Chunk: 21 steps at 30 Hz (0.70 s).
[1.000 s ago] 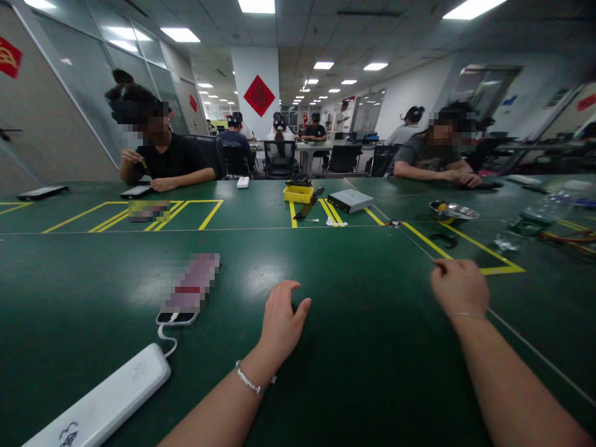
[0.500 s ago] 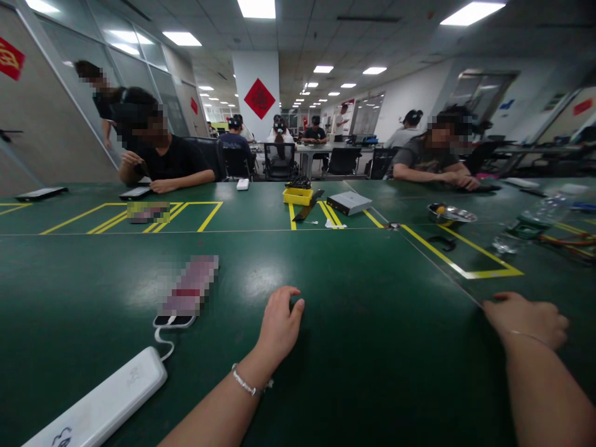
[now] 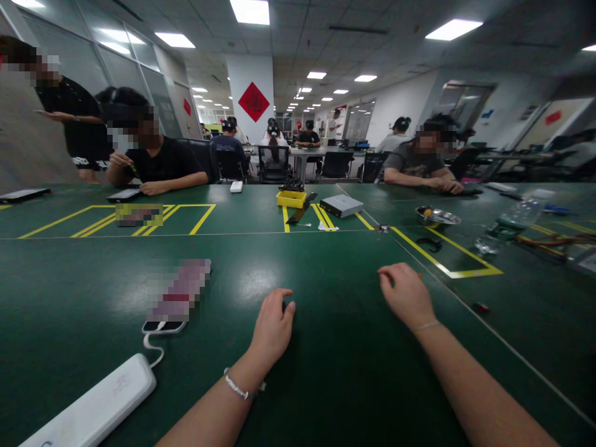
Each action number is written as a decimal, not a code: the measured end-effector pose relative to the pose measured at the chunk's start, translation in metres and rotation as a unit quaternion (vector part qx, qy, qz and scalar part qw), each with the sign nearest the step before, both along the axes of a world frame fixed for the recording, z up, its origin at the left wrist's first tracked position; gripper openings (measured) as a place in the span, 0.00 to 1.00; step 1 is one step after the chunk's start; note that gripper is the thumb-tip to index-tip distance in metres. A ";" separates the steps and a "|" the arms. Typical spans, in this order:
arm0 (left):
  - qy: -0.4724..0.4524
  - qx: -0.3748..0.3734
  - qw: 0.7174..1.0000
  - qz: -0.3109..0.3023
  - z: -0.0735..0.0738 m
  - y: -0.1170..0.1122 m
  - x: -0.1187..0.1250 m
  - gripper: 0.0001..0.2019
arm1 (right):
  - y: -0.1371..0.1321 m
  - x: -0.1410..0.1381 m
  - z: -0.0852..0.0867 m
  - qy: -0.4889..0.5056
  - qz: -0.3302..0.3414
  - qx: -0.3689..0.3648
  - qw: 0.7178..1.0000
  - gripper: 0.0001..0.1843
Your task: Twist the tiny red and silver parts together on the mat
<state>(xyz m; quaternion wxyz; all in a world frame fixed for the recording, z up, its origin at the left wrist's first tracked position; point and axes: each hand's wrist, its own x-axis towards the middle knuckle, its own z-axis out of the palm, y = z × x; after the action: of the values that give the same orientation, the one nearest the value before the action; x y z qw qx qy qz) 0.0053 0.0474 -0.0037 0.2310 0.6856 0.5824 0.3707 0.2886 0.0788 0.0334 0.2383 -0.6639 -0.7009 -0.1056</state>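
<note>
My left hand (image 3: 274, 326), with a pale bracelet on its wrist, rests over the green table (image 3: 335, 372). Its thumb and forefinger are apart, and nothing shows between them. Across from it, my right hand (image 3: 407, 295) has its fingers curled inward toward the middle. A small orange bit (image 3: 419, 275) peeks out behind its knuckles; the hand hides the remainder, so its kind cannot be made out. A small red and dark piece (image 3: 481, 307) lies on the table to the right of that hand.
On the left lies a phone (image 3: 179, 295) cabled to a white power bank (image 3: 100, 397). Farther off are a yellow tray (image 3: 291, 198), a grey box (image 3: 342, 205), a metal bowl (image 3: 437, 217) and a plastic bottle (image 3: 514, 220). Co-workers sit across the table.
My right hand has swung left from the right side to near the middle, uncovering the red and dark piece. The left hand has barely moved. A standing person at the left has come closer.
</note>
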 end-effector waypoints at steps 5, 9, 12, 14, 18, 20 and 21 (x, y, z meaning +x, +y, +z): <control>-0.001 0.004 1.000 -0.012 -0.004 0.001 0.001 0.16 | -0.037 -0.122 -0.021 -0.019 0.342 -0.094 0.935 0.20; 0.044 -0.011 0.998 -0.046 -0.001 -0.001 0.004 0.15 | -0.044 -0.140 -0.027 -0.056 0.415 -0.160 0.894 0.23; 0.061 -0.017 0.996 -0.054 0.003 -0.003 0.004 0.15 | -0.020 -0.096 -0.014 -0.072 0.312 -0.143 0.937 0.19; 0.061 -0.024 0.997 -0.050 0.006 -0.003 0.004 0.16 | -0.003 -0.044 -0.002 -0.089 0.138 -0.105 0.981 0.18; 0.048 -0.032 0.997 -0.050 0.009 -0.004 0.003 0.15 | 0.001 0.071 0.012 -0.088 -0.173 -0.040 0.980 0.18; 0.038 -0.033 0.997 -0.052 0.009 -0.004 0.003 0.15 | -0.010 0.111 0.014 -0.071 -0.180 -0.044 0.980 0.20; 0.032 -0.032 0.998 -0.053 0.009 -0.004 0.003 0.15 | -0.015 0.122 0.013 -0.065 -0.163 -0.051 0.983 0.20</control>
<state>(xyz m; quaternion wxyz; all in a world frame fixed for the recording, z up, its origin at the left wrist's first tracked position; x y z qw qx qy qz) 0.0080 0.0431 0.0049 0.2533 0.7192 0.5642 0.3166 0.4106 0.0634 0.0466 0.1375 -0.7722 -0.6018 -0.1504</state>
